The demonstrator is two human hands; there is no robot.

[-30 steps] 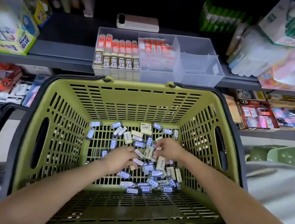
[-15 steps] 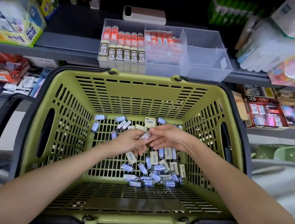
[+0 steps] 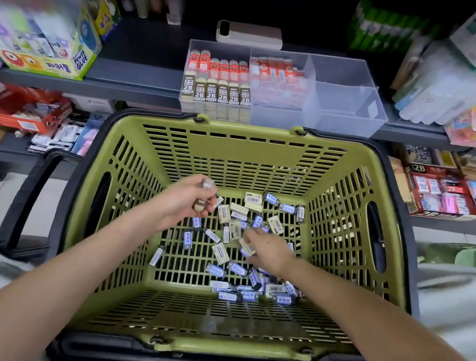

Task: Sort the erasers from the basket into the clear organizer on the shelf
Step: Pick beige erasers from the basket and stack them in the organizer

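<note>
A green basket with black handles sits in front of me, and several small erasers, cream and blue-sleeved, lie scattered on its floor. My left hand is raised over the basket's left middle and grips a few erasers. Lower down, at the pile, my right hand pinches a cream eraser. On the shelf behind the basket stands the clear organizer: its left sections hold rows of red and 2B erasers, its right section holds nothing.
A phone lies on the shelf behind the organizer. A glue box stands at the left, plastic-wrapped packs at the right. The lower shelves carry more stationery boxes.
My left hand has lifted up and left with erasers in it. My right hand, which met the left above the pile, has dropped back down onto the erasers.
</note>
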